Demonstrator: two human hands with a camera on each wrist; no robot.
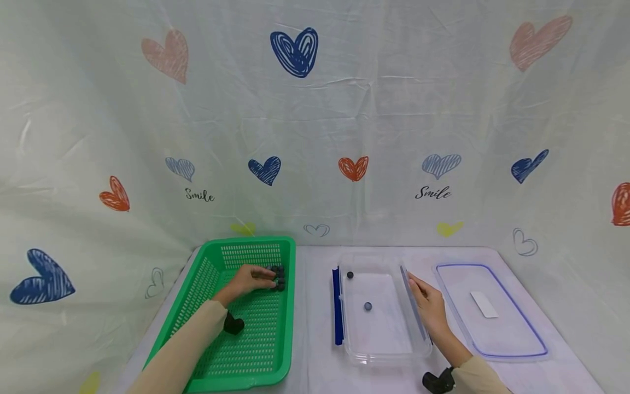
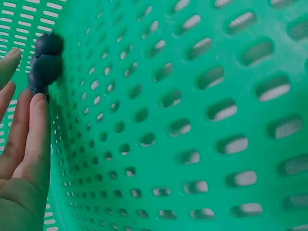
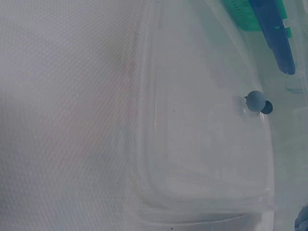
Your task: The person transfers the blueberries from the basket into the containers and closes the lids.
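Note:
Inside the green basket (image 1: 291, 328), my left hand (image 1: 250, 279) reaches toward several dark blueberries (image 1: 281, 278) by the right wall. In the left wrist view, its fingers (image 2: 38, 125) are nearly straight beside the blueberries (image 2: 48, 67), with the thumb apart; whether a fingertip touches one I cannot tell. My right hand (image 1: 429, 305) holds the right side of a clear plastic box (image 1: 384, 358). Two blueberries lie apart in that box, one dark (image 1: 350, 275) near the far left corner and a greyer one (image 1: 368, 306) near the middle. The right wrist view does not show the hand.
A clear lid with a blue seal (image 1: 514, 284) lies flat right of the box, bearing a white label (image 1: 484, 304). A blue latch flap (image 1: 337, 306) sticks out along the box's left side. Behind the white table hangs a heart-printed curtain (image 1: 315, 126).

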